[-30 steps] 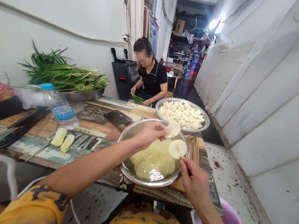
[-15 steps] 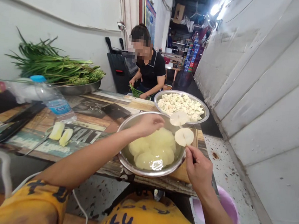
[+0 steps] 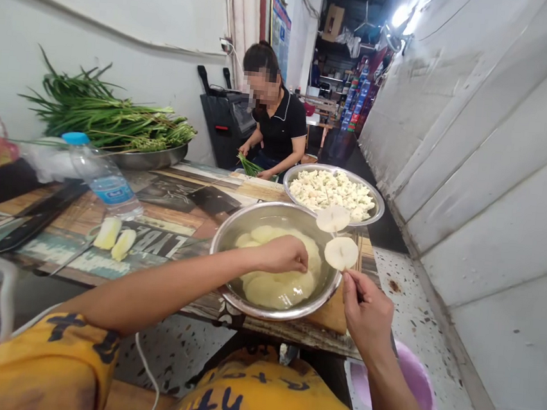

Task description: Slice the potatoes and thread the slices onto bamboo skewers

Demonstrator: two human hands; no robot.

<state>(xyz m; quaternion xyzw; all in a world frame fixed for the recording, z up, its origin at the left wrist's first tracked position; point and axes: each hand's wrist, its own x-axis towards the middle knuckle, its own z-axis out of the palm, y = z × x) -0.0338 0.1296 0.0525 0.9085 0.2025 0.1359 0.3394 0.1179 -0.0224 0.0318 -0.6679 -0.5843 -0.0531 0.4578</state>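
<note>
My right hand [image 3: 367, 307] pinches the lower end of a thin skewer at the bowl's right rim. Two pale round slices, probably potato, are threaded on it: an upper slice [image 3: 333, 218] and a lower slice [image 3: 341, 253]. Over the steel bowl [image 3: 221, 242], my left hand [image 3: 285, 254] points down with its fingers curled together. Whatever lies between those fingertips is hidden. Many more pale yellow potato slices [image 3: 269, 292] lie in water beneath that hand.
Behind the bowl stands a steel basin [image 3: 379, 209] of cauliflower florets [image 3: 328, 189]. To the left are a water bottle [image 3: 113, 186], cut vegetable pieces [image 3: 115, 238], a long dark knife [image 3: 30, 223] and a basin of green stalks [image 3: 131, 127]. A person [image 3: 281, 125] sits opposite, holding greens.
My left hand has come down and toward me, from the bowl's far side to over the slices. The skewer remains in my right hand, both slices still on it.
</note>
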